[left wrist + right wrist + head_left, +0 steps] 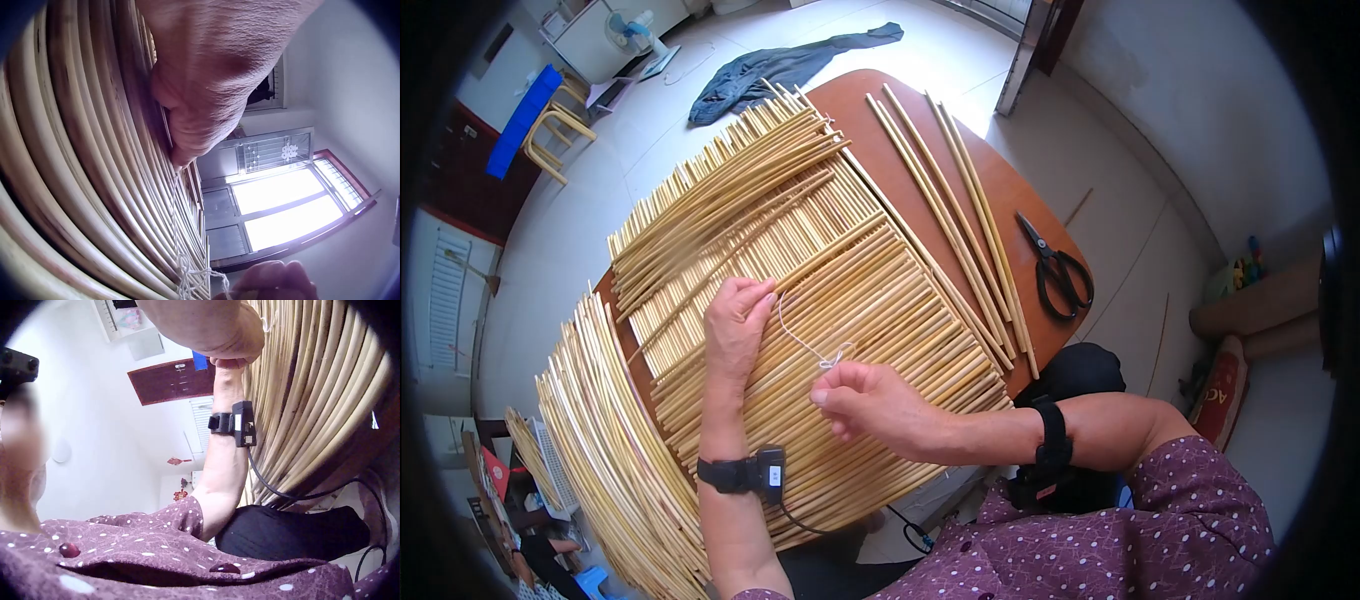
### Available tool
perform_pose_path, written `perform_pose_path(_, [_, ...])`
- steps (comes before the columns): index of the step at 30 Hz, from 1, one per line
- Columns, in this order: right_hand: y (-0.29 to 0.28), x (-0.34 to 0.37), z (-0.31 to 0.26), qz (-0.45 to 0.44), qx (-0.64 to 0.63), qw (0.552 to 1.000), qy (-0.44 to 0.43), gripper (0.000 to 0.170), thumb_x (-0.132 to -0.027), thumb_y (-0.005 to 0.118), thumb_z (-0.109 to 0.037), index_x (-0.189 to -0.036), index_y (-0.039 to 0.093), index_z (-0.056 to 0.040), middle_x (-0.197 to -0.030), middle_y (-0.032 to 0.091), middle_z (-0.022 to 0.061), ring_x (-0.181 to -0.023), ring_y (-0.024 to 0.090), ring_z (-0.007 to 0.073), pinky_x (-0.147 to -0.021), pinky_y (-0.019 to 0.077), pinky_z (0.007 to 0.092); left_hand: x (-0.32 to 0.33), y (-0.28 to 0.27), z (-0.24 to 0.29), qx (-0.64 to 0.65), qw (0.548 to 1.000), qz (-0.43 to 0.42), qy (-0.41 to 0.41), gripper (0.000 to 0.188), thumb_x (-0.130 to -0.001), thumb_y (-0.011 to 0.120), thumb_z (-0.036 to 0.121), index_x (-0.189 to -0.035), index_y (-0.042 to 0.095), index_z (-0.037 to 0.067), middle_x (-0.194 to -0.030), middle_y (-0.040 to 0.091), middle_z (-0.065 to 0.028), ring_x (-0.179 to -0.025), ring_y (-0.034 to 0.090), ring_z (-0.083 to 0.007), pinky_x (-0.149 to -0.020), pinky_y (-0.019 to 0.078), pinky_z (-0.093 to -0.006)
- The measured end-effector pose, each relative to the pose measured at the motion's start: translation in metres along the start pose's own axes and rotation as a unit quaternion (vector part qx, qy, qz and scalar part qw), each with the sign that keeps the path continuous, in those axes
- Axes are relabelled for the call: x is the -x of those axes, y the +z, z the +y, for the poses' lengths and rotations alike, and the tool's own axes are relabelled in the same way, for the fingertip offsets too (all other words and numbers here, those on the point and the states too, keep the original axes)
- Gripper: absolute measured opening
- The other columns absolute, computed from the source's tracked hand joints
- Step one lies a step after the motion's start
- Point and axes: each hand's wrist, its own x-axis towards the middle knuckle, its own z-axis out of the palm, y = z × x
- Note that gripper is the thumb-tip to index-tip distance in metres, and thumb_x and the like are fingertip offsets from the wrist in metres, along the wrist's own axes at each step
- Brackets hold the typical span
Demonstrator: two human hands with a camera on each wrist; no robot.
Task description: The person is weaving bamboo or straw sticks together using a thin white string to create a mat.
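Note:
Light brown sticks lie side by side in a mat [880, 330] on the table before me. My left hand [735, 325] pinches a stick [835, 250] at the mat's far edge between thumb and fingers. A white string [800, 338] runs from those fingertips, across the mat, to my right hand [870, 400]. There the curled fingers hold the string, with a small looped tangle [832, 357] standing out above the thumb. In the left wrist view the string tangle [190, 278] hangs beside the sticks, close to the right hand [272, 281].
Loose sticks [730, 220] are piled across the far part of the work. Several more sticks [960, 210] lie on the brown table [855, 100], next to black-handled scissors [1055, 270]. Another long bundle [615, 430] curves along the left. A dark cloth [780, 75] lies on the floor.

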Motion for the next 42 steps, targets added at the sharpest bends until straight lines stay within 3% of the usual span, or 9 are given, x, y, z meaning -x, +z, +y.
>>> perform_pose_path(9, [0.001,0.0,0.003,-0.004,-0.001,1.0,0.001,0.014,-0.095,0.058,-0.015,-0.096,0.059,-0.001,-0.073,0.056,0.0002,-0.063,0.055,0.0078,-0.056,0.048,0.0223,0.0,0.001,-0.001,0.007,1.0,-0.001,-0.001,0.022,-0.084,0.067,0.005,-0.105,0.071,0.001,-0.094,0.062,-0.0069,-0.087,0.062,-0.0162,-0.079,0.0483,-0.0254])
perform_pose_path(18, [-0.001,0.004,0.001,-0.021,0.01,1.0,0.009,0.016,-0.095,0.057,-0.018,-0.096,0.058,-0.0022,-0.074,0.056,-0.001,-0.065,0.054,0.0078,-0.062,0.0469,0.0225,-0.001,0.003,-0.002,-0.02,0.999,0.009,0.033,0.022,-0.083,0.068,0.004,-0.104,0.072,0.003,-0.092,0.063,-0.0071,-0.082,0.063,-0.0162,-0.073,0.0498,-0.0269])
perform_pose_path(27, [-0.001,0.008,-0.002,-0.022,0.022,0.999,0.011,0.016,-0.096,0.057,-0.019,-0.098,0.059,-0.0024,-0.075,0.057,-0.0004,-0.067,0.055,0.008,-0.063,0.0475,0.0228,-0.003,0.0,0.007,-0.014,1.0,-0.014,-0.011,0.023,-0.083,0.066,0.004,-0.106,0.071,0.0,-0.093,0.062,-0.008,-0.086,0.062,-0.0176,-0.078,0.0484,-0.0262])
perform_pose_path(29, [-0.003,0.009,-0.002,-0.023,0.039,0.999,0.014,0.016,-0.096,0.057,-0.019,-0.099,0.059,-0.0027,-0.077,0.057,-0.0001,-0.067,0.056,0.0079,-0.063,0.0481,0.0231,-0.002,-0.002,0.0,-0.044,0.999,-0.007,0.009,0.022,-0.083,0.066,0.007,-0.104,0.071,0.0,-0.093,0.062,-0.0102,-0.087,0.062,-0.0216,-0.078,0.0481,-0.0287])
perform_pose_path(31, [-0.002,0.011,-0.004,0.018,0.019,0.999,0.022,0.015,-0.095,0.059,-0.018,-0.1,0.06,-0.0037,-0.08,0.057,0.0003,-0.069,0.056,0.0079,-0.064,0.0493,0.0239,-0.02,0.015,-0.022,-0.02,0.993,-0.009,0.114,0.02,-0.083,0.066,0.01,-0.1,0.072,0.0,-0.093,0.062,-0.0123,-0.086,0.062,-0.0249,-0.078,0.0478,-0.0311])
perform_pose_path(34, [0.015,0.006,0.004,-0.018,0.016,0.998,0.054,0.012,-0.095,0.06,-0.017,-0.098,0.06,-0.005,-0.08,0.056,0.0004,-0.068,0.056,0.0089,-0.063,0.0488,0.0239,0.008,-0.012,-0.029,-0.034,0.999,0.019,0.037,0.02,-0.083,0.067,0.012,-0.099,0.073,0.002,-0.09,0.062,-0.0117,-0.084,0.062,-0.0253,-0.077,0.0483,-0.0319])
perform_pose_path(42, [0.001,0.007,0.001,0.007,0.0,0.998,0.059,0.008,-0.095,0.059,-0.013,-0.097,0.06,-0.0053,-0.078,0.056,0.0003,-0.064,0.053,0.0092,-0.06,0.0472,0.0234,-0.003,0.011,-0.024,0.045,0.999,0.02,0.018,0.021,-0.083,0.069,0.011,-0.102,0.072,0.003,-0.089,0.062,-0.009,-0.08,0.062,-0.021,-0.074,0.0497,-0.0298])
